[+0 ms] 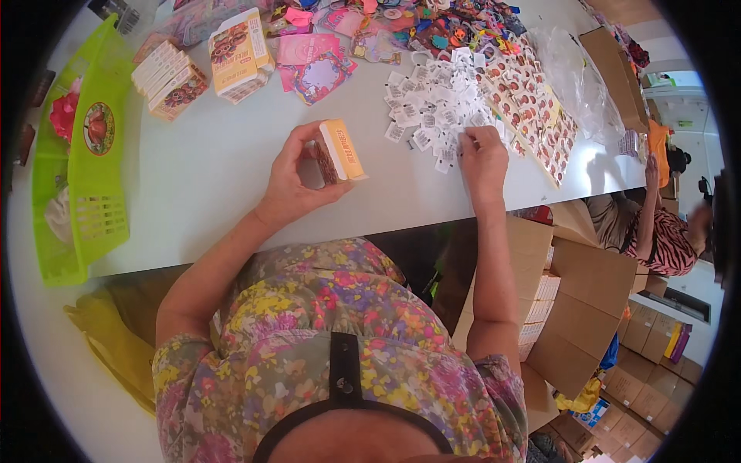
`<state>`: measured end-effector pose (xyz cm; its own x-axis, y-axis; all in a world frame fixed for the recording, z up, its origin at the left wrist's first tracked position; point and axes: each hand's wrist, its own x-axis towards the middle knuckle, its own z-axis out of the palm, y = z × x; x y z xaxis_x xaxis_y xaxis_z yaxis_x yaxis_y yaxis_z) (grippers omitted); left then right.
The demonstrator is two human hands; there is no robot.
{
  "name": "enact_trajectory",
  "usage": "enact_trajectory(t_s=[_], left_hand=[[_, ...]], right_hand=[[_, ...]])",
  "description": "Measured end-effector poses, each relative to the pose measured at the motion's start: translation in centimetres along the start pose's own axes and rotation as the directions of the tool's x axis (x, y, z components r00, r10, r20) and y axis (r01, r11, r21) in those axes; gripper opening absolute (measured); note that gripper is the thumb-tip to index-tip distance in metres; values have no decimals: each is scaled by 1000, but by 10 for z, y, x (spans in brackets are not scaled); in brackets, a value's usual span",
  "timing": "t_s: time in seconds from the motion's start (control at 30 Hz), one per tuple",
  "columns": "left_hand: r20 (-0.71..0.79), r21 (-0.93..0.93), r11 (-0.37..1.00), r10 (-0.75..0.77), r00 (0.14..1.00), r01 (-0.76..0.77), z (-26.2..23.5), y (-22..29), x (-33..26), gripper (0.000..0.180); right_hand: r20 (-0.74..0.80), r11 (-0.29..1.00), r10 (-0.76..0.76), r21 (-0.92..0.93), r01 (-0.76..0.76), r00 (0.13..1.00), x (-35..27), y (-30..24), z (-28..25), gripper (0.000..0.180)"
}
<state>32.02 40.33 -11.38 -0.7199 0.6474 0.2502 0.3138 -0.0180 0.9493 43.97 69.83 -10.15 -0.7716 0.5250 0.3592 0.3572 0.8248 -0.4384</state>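
At a white bench (231,170), a person's left hand (297,174) grips a small yellow-and-white carton (340,150), open end turned toward them, while the right hand (482,158), fingers pinched narrow, picks at a heap of small white packets (436,100) just right of the carton. Finished-looking cartons (239,54) stand beyond it; judging by the heap, much filling remains.

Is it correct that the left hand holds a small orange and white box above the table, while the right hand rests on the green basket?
Not quite. In the head view the right hand rests on the pile of small white packets, not on the green basket, which lies far to the left. The left hand does hold the small box.
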Motion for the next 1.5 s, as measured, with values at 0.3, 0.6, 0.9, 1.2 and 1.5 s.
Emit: enact_trajectory(t_s=[0.3,0.6,0.9,1.2,1.5], left_hand=[[33,-15,999,-31,999,31,-5,3,0,85],[6,87,990,114,993,-114,9,13,13,75],[35,23,1000,9,999,-9,6,12,9,77],[77,86,996,28,997,-34,1,10,15,78],[3,307,944,129,992,-124,18,22,32,70]], right_hand=[[310,448,419,747,-491,853,14,20,-19,13],[373,296,370,820,-489,851,15,17,-19,9],[343,288,385,838,-464,857,31,16,-24,9],[422,408,287,759,-508,860,29,4,-29,7],[276,407,118,863,-300,954,5,-111,-44,10]])
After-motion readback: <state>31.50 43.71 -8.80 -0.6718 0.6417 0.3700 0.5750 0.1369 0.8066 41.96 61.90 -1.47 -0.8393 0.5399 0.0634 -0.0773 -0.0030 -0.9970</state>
